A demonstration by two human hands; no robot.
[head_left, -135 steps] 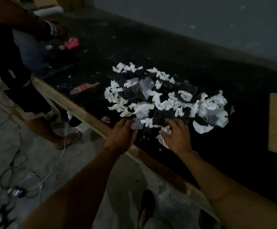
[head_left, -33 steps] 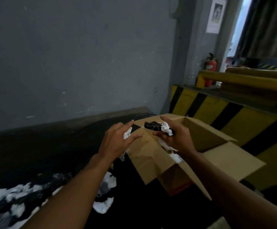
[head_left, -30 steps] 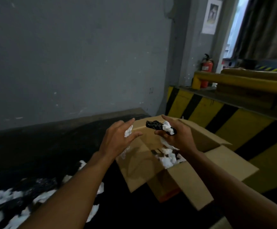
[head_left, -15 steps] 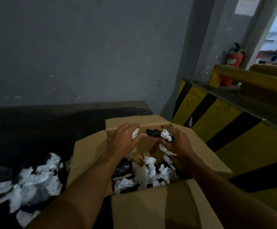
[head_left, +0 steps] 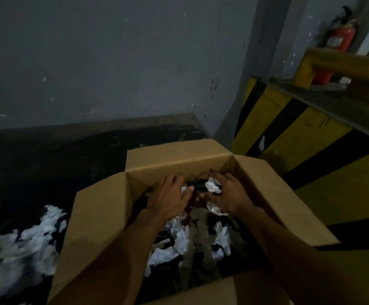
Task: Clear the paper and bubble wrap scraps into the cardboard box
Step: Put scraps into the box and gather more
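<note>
The open cardboard box (head_left: 104, 216) stands on the black table with its flaps spread out. Both my hands are inside its mouth. My left hand (head_left: 168, 198) holds a small white paper scrap, mostly hidden behind its fingers. My right hand (head_left: 225, 195) grips a bundle of white paper and black bubble wrap scraps (head_left: 205, 186). Below the hands, the box holds a loose layer of white and dark scraps (head_left: 190, 241). A pile of white paper and dark bubble wrap scraps (head_left: 23, 249) lies on the table left of the box.
A grey wall runs behind the black table (head_left: 47, 161). To the right stands a yellow and black striped barrier (head_left: 311, 137) with a yellow rail (head_left: 342, 62) above it and a red fire extinguisher (head_left: 337, 40) behind.
My hands carried scraps from the table pile over to the box and have dropped lower into its mouth. The view has tilted down onto the box.
</note>
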